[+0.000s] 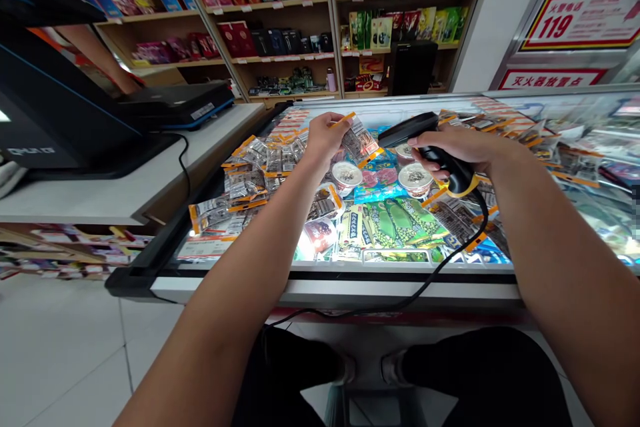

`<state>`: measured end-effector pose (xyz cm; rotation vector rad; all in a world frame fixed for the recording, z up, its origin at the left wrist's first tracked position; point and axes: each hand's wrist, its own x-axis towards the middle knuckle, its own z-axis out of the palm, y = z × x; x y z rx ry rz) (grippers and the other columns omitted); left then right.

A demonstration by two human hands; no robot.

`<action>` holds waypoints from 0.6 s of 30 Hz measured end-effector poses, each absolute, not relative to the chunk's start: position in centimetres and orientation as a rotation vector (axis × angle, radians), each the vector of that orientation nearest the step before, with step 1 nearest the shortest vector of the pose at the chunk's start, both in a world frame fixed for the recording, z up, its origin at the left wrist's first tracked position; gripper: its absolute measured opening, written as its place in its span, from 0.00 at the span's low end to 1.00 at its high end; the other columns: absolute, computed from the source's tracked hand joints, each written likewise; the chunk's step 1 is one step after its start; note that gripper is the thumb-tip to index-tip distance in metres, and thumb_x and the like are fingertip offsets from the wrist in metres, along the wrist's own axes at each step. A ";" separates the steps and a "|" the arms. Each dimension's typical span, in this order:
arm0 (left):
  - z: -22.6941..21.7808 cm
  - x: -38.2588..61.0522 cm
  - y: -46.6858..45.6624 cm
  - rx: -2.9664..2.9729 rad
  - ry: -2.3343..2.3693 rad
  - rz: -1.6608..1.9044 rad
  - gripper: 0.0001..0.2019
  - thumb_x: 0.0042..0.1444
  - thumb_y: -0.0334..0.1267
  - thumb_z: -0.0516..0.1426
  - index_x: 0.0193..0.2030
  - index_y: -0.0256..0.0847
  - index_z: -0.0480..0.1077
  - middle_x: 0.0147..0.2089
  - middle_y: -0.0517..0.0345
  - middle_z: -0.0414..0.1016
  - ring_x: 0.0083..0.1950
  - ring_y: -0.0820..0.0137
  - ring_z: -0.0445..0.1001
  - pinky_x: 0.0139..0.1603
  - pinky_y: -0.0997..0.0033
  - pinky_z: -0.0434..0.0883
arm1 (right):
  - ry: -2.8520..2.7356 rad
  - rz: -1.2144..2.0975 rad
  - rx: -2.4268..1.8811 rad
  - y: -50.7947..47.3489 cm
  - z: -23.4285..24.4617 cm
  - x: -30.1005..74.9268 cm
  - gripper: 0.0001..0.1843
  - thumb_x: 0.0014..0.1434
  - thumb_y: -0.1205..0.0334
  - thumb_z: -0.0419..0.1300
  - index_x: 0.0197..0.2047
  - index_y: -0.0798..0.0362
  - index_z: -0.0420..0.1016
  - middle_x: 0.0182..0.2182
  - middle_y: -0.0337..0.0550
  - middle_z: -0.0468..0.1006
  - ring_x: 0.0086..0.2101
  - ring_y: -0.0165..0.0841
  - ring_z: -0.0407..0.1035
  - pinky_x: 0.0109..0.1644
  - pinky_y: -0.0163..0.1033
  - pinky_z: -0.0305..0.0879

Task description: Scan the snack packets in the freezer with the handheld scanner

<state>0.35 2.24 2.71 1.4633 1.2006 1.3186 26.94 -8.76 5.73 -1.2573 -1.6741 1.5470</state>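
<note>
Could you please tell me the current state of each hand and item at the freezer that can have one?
Left hand: closed on the clear orange-edged snack packet, held up above the freezer.
Right hand: gripping the black corded handheld barcode scanner, head turned toward the packet.
Glass-topped chest freezer: lid shut, lit inside, packets lying on the glass.
Black checkout terminal: standing on the white counter.
</note>
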 end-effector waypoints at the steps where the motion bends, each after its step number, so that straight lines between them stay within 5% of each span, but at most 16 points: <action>1: 2.7 0.4 2.2 1.470 1.208 1.317 0.04 0.62 0.38 0.64 0.40 0.42 0.75 0.41 0.53 0.78 0.37 0.70 0.77 0.37 0.72 0.77 | -1.673 1.541 -1.260 -8.8 5.8 26.9 0.22 0.64 0.43 0.69 0.31 0.50 0.71 0.23 0.45 0.69 0.23 0.35 0.65 0.22 0.43 0.63; 7: 3.2 0.5 2.2 1.553 1.261 1.342 0.05 0.62 0.39 0.62 0.41 0.41 0.75 0.39 0.54 0.78 0.35 0.70 0.75 0.33 0.74 0.73 | -1.702 1.480 -1.226 -9.4 6.0 27.0 0.20 0.65 0.44 0.68 0.33 0.51 0.72 0.24 0.45 0.70 0.21 0.35 0.65 0.21 0.42 0.60; 12: 4.0 -0.2 3.1 1.950 1.446 1.395 0.07 0.62 0.39 0.60 0.44 0.40 0.77 0.38 0.57 0.77 0.39 0.68 0.73 0.43 0.70 0.71 | -1.550 1.402 -1.228 -9.0 6.4 26.7 0.18 0.65 0.45 0.67 0.36 0.51 0.73 0.22 0.41 0.68 0.20 0.32 0.61 0.21 0.39 0.58; 18: 4.5 -2.5 3.2 2.606 1.851 0.923 0.15 0.69 0.43 0.53 0.53 0.42 0.76 0.46 0.48 0.80 0.45 0.57 0.73 0.50 0.56 0.69 | -1.286 1.266 -1.137 -8.3 6.6 26.7 0.17 0.68 0.47 0.64 0.36 0.51 0.72 0.22 0.37 0.66 0.19 0.29 0.59 0.21 0.35 0.58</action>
